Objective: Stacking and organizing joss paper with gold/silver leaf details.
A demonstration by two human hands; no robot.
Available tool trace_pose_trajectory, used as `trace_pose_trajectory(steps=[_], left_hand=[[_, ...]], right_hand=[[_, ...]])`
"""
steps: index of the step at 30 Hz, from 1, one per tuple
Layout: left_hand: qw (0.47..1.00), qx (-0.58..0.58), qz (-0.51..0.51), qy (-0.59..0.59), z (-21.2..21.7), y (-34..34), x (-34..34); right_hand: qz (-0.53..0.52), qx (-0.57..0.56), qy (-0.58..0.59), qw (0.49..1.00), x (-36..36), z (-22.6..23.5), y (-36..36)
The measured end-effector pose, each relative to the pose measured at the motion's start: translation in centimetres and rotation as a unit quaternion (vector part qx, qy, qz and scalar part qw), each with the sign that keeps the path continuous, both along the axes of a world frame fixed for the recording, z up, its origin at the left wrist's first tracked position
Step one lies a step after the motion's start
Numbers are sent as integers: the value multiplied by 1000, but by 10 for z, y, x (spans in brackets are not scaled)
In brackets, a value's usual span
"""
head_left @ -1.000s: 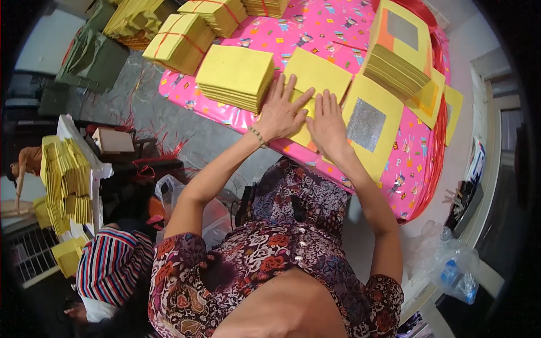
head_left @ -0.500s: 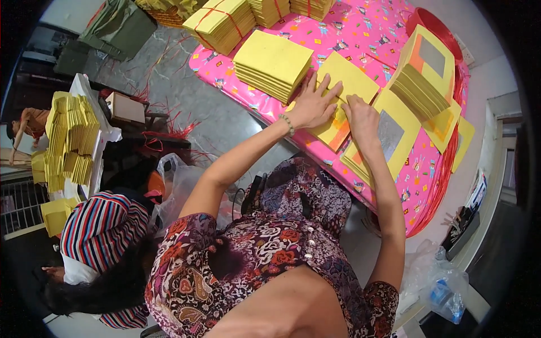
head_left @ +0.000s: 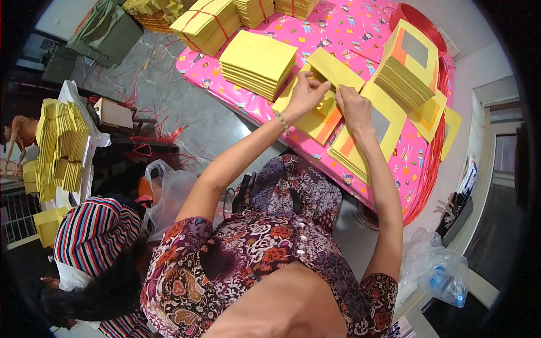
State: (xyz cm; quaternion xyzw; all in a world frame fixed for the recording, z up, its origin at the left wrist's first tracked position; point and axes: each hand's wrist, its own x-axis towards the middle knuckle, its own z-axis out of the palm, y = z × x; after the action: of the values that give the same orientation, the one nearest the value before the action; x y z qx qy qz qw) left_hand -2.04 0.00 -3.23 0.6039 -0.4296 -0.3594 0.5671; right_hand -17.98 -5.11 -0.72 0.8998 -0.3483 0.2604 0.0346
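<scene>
Yellow sheet (head_left: 332,70): folded, lifted just above the pink table (head_left: 360,22), pinched at its near edge by both hands.
Left hand (head_left: 306,94): fingers closed on the sheet's left part.
Right hand (head_left: 354,107): fingers closed on the sheet, touching the left hand.
Beneath hands: yellow sheets with orange and silver patches (head_left: 376,132).
Farther left: neat yellow stack (head_left: 258,62).
Farther right: taller stack (head_left: 408,65).

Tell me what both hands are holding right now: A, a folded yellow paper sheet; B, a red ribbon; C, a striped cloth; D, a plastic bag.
A: the left hand and the right hand both grip a folded yellow paper sheet above the pink table.
</scene>
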Motion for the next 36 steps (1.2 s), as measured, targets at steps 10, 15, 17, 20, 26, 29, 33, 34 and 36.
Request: trace_pose_trajectory(steps=[10, 15, 17, 20, 26, 29, 33, 34, 36], left_hand=[[981, -39, 60, 180, 33, -28, -15], [962, -162, 38, 216, 78, -5, 10], [960, -142, 28, 242, 87, 7, 36], [971, -120, 52, 198, 108, 28, 62], [990, -98, 104, -22, 94, 38, 149], [982, -71, 135, -107, 76, 38, 183], [977, -57, 145, -147, 39, 41, 211], [978, -48, 146, -143, 33, 42, 212], [980, -10, 133, -147, 30, 41, 204]], right_hand=[[-37, 27, -91, 995, -10, 25, 15], [-105, 45, -179, 977, -10, 46, 9], [-85, 245, -351, 900, 7, 54, 8], [2, 371, -435, 820, 31, 55, -1], [35, 484, -395, 780, 100, 56, -4], [48, 488, -372, 788, 124, 38, -14], [40, 503, -338, 794, 147, 19, -17], [39, 504, -338, 794, 148, 14, -18], [6, 489, -266, 831, 144, -4, -27]])
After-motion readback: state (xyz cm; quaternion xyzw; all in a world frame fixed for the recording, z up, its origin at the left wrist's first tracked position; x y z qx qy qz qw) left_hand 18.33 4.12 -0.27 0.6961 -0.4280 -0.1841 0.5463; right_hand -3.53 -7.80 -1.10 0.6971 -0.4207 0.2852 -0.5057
